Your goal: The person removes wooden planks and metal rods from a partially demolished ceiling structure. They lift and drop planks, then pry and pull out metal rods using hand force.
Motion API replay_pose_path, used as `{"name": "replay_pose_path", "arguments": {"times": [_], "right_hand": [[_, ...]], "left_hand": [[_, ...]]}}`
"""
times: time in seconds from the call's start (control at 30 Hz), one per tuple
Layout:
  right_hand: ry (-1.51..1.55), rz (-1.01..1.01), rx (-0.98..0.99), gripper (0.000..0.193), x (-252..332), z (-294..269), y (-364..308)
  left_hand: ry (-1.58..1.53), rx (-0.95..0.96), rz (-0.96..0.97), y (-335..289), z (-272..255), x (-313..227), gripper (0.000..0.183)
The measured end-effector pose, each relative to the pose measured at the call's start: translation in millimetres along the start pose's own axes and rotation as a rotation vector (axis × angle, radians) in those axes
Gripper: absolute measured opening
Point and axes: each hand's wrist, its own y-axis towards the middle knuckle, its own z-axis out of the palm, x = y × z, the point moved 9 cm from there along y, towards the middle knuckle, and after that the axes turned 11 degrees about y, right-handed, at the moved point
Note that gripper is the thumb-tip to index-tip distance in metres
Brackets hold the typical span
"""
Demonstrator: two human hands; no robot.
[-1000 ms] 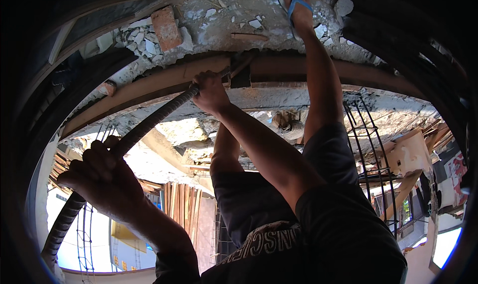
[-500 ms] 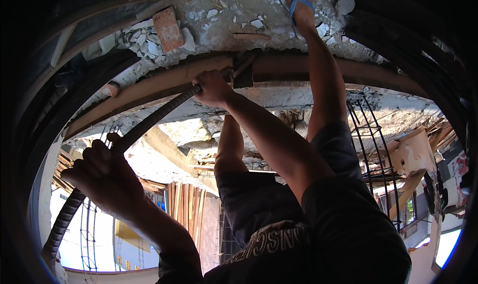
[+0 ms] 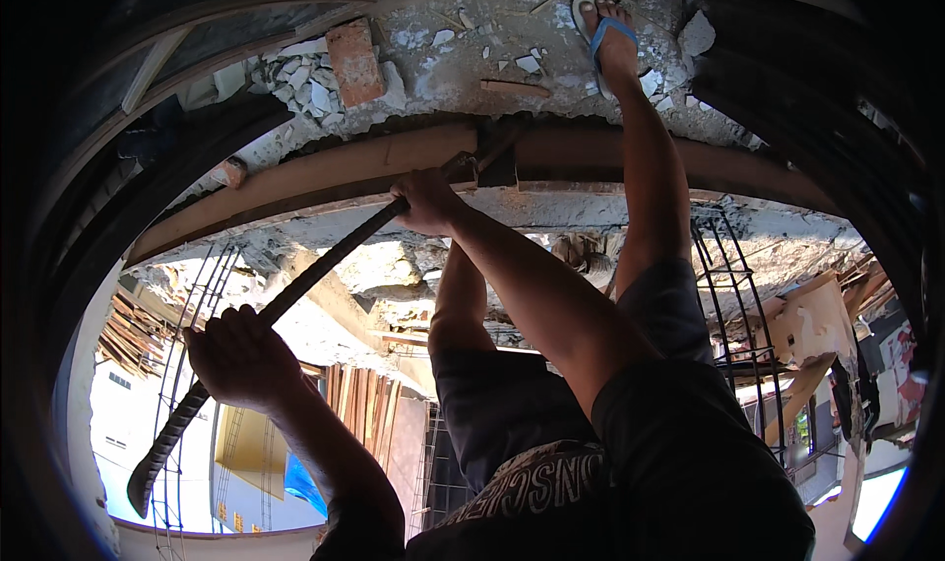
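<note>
Steel is what both hands grasp: one long ribbed bar (image 3: 295,285), dark and slanting, seen from the head camera. The left hand (image 3: 241,356) is clenched round it low down, with only a short blunt end of the bar beyond that grip, toward the lower left. The right hand (image 3: 425,201) is clenched round it higher up; just past this grip the bar's tip meets a dark bracket (image 3: 497,162) set against one curved wooden plank (image 3: 325,172).

Counted: two hands, one bar, one plank, one foot in a blue sandal (image 3: 602,31), two bare legs in dark shorts (image 3: 522,413), one red brick (image 3: 354,61). The foot stands well beyond the right-hand grip on a rough concrete ledge (image 3: 463,69) strewn with pale chips of rubble, the brick lying on the same ledge to the left. Between the two grips, behind the bar, broken concrete and stacked timber show far below. One cage of thin steel rods (image 3: 733,305) rises to the right of the legs, and thinner rods run behind the left-hand grip.

The right forearm crosses in front of one knee and hides part of it. Dark curved shapes close off both sides of the view and cannot be made out; the bar's tip is partly lost in the bracket's shadow
</note>
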Motion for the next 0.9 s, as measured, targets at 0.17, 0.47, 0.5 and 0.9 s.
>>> {"name": "replay_pose_path", "arguments": {"times": [0.17, 0.47, 0.5, 0.9], "right_hand": [[-0.201, -0.003, 0.132, 0.022, 4.3, 54.7, -32.2], [-0.337, -0.108, 0.226, 0.008, -1.5, 115.3, -76.2], [-0.331, -0.108, 0.214, 0.007, -3.8, 118.4, -79.5], [-0.481, -0.119, 0.075, 0.01, -35.6, 129.8, -107.3]], "left_hand": [[-0.048, -0.236, -0.121, -46.2, -128.0, 52.7, 0.035], [-0.366, -0.472, -0.438, -134.5, -294.1, 221.8, 0.045], [-0.468, -0.44, -0.441, -138.9, -301.6, 237.9, 0.046], [-0.578, -0.801, -0.962, -189.7, -352.8, 413.5, 0.04]]}}
